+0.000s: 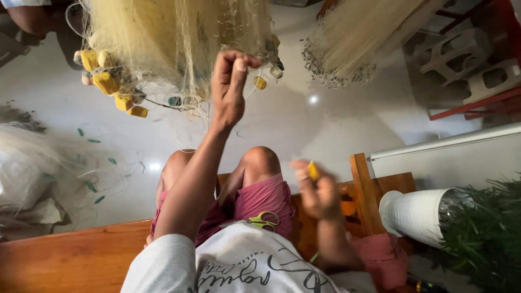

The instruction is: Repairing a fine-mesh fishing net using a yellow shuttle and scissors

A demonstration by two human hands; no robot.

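Observation:
My left hand point(229, 81) is raised in front of me, fingers pinched on the thin line at the edge of a pale fishing net point(173, 38) that hangs from above. Yellow floats point(106, 81) dangle along the net's lower edge to the left of that hand. My right hand point(317, 192) is lower, near my right knee, blurred, and closed on a small yellow netting needle point(313, 171). Green-handled scissors point(264, 221) lie on my lap, on the dark red shorts.
A second bundle of net point(358, 38) hangs at the upper right. More net lies heaped on the floor at left point(38, 173). I sit on a wooden bench point(76, 258). A white pot with a green plant point(418, 214) stands at right.

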